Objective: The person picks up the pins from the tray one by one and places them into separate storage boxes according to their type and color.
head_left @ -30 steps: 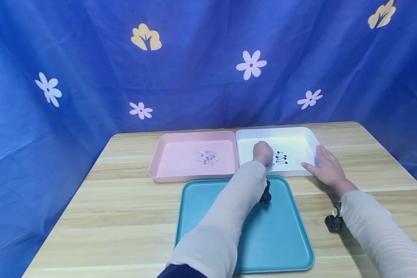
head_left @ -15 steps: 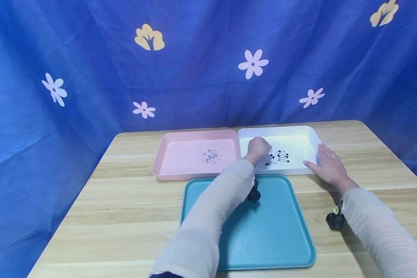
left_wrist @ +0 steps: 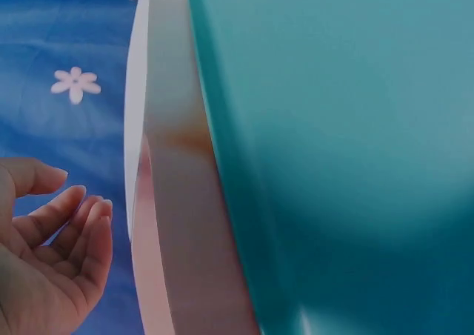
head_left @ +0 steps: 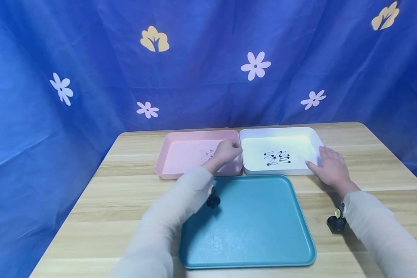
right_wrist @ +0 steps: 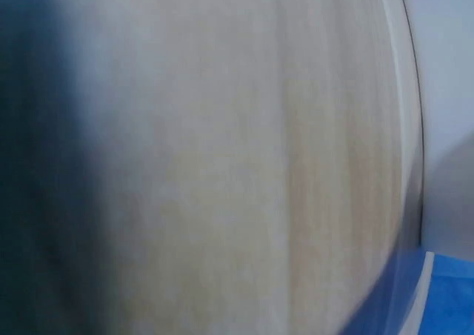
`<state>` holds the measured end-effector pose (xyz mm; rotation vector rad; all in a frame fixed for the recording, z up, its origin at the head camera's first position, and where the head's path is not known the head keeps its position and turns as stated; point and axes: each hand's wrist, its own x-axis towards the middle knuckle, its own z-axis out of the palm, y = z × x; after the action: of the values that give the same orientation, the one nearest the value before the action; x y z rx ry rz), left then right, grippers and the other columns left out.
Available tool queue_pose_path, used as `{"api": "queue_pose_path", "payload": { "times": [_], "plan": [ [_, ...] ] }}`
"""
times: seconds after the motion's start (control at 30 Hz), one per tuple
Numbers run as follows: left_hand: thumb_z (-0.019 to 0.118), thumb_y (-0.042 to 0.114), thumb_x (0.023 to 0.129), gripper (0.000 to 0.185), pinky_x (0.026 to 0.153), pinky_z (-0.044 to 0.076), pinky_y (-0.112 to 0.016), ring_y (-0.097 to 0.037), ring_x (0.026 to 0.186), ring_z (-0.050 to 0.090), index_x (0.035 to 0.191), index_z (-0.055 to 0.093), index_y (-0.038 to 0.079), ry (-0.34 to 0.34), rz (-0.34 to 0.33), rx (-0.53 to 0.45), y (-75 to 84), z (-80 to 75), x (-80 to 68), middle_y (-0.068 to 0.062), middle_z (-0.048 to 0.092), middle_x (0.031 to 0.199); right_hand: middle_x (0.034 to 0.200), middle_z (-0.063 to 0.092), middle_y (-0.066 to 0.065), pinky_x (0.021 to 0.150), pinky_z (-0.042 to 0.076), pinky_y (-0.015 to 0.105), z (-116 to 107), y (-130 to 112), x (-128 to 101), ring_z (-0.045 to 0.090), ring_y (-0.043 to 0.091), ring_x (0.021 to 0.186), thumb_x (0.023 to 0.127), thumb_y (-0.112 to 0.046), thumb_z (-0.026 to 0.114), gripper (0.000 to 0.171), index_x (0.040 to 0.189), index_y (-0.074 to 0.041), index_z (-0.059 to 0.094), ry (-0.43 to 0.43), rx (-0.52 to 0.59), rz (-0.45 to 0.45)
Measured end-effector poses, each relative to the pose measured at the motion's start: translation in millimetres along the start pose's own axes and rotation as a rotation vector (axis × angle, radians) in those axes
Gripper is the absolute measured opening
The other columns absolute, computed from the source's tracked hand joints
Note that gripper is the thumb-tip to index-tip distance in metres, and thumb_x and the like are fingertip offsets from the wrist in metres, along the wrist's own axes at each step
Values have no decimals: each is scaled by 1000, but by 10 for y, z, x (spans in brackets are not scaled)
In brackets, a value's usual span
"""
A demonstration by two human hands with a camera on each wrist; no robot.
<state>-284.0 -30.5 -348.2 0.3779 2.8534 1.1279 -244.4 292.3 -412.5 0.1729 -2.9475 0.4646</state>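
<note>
My left hand (head_left: 227, 150) hovers over the right part of the pink tray (head_left: 180, 154). In the left wrist view its fingers (left_wrist: 92, 253) bend loosely, with a gap to the thumb and nothing visible between them. Silver safety pins (head_left: 205, 154) lie in the pink tray, partly hidden behind the left hand. A loose cluster of black safety pins (head_left: 278, 157) lies in the white tray (head_left: 257, 143). My right hand (head_left: 330, 168) rests against the white tray's right side, fingers extended. The right wrist view shows none of that hand.
A large teal tray (head_left: 253, 220) lies in front of the two smaller trays, under the left forearm. All stand on a wooden table (head_left: 118, 200). A blue curtain (head_left: 201, 77) with flower shapes hangs behind the table.
My left hand has moved left from over the white tray to over the pink one, uncovering the black safety pins. The right hand stays at the white tray's side.
</note>
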Motion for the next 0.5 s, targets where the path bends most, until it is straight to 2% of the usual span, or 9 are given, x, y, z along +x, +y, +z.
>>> {"api": "queue_pose_path", "payload": {
  "times": [0.2, 0.33, 0.4, 0.5],
  "plan": [
    [53, 14, 81, 17, 76, 43, -30, -18, 82, 54, 89, 63, 4, -2, 91, 75, -283, -323, -230, -6, 61, 87, 127, 27, 34, 95, 12, 54, -60, -16, -21, 20, 48, 116, 87, -47, 38, 74, 130, 12, 23, 43, 74, -45],
    [54, 18, 82, 26, 86, 39, -36, -26, 95, 52, 100, 59, -1, 37, 163, 176, -489, -537, -349, -13, 59, 99, 129, 25, 33, 94, 13, 56, -144, -21, -32, 19, 48, 117, 86, -48, 39, 75, 133, 7, 19, 10, 136, -28],
    [55, 21, 82, 35, 91, 34, -38, -29, 103, 47, 108, 55, -2, 67, 170, 242, -597, -649, -406, -17, 55, 109, 131, 23, 33, 94, 12, 57, -185, -14, -28, 17, 48, 118, 85, -49, 40, 77, 133, 8, 18, -12, 142, -28],
    [54, 29, 82, 49, 95, 26, -44, -32, 113, 38, 118, 46, -3, 98, 143, 316, -779, -805, -492, -20, 45, 120, 132, 19, 32, 95, 10, 56, -228, 13, -15, 14, 47, 120, 85, -48, 42, 79, 132, 11, 17, -39, 137, -32]
  ]
}}
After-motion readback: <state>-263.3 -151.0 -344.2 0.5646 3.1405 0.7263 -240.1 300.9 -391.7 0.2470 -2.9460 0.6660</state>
